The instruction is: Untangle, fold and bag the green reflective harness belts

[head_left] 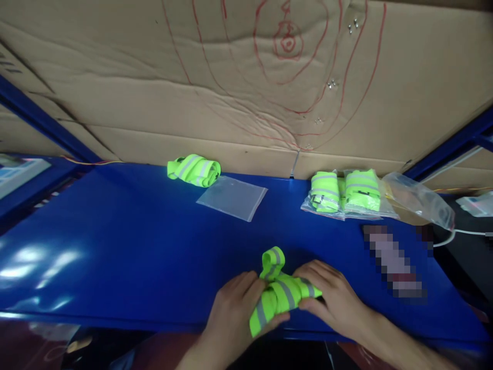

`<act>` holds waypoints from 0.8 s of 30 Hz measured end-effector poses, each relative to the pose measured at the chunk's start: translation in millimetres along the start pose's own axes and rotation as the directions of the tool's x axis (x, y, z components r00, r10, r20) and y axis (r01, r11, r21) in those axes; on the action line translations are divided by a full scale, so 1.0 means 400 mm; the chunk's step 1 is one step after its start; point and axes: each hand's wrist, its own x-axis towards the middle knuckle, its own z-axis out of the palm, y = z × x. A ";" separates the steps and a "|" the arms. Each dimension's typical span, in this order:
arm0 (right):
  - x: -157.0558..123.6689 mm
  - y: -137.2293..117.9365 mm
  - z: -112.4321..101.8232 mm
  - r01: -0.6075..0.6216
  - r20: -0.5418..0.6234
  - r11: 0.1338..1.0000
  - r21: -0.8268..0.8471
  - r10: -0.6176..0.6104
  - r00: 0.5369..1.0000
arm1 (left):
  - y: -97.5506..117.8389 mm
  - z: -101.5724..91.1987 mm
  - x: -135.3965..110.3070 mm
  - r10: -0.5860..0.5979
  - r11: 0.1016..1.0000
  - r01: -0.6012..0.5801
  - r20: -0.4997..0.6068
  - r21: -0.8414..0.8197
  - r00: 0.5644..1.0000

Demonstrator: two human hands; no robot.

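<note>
At the far left, a pale flat item point(23, 174) sits beyond a blue frame bar point(50, 121), at the edge of the view. Right of the bar spreads the glossy blue surface point(134, 246), backed by a creased cardboard panel point(127, 97). Against the panel's foot, left of the middle, lies a loose yellow-green roll point(194, 170) with silvery stripes, and just beside it a clear flat bag point(233, 199) lies on the surface. Nearer the front edge, the left hand point(233, 303) is closed around the left end of a striped yellow-green band point(285, 295), gripping it from above and below. The band is bunched in overlapping folds between the two hands, above the front part of the surface, with one loop standing up from its far side. The right hand point(333, 290) pinches the band's right end between thumb and fingers. Behind, red rings point(288, 43) are drawn on the cardboard. Toward the back right, two bagged bundles point(325, 191) of the same colours lie side by side, then crumpled clear plastic point(419, 200), a pixelated patch point(395, 262) nearer the front, and a white cable point(444, 241).
</note>
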 end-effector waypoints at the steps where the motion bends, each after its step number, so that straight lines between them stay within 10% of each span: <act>1: 0.021 0.005 -0.003 -0.059 0.025 0.997 0.057 0.057 0.998 | -0.003 0.001 0.016 -0.061 0.998 0.062 0.011 -0.018 0.998; 7: 0.122 0.039 0.024 -0.246 -0.028 0.969 -0.010 0.246 0.969 | -0.023 0.012 0.093 -0.275 0.959 0.280 -0.094 0.046 0.957; 11: 0.133 0.047 0.050 -0.098 -0.213 0.994 -0.042 0.087 0.973 | -0.029 0.020 0.109 -0.120 0.993 0.117 -0.122 -0.036 0.985; 24: 0.123 0.013 0.072 -0.018 -0.093 0.996 -0.084 0.010 0.996 | -0.022 0.025 -0.013 0.241 0.911 -0.277 0.151 0.306 0.959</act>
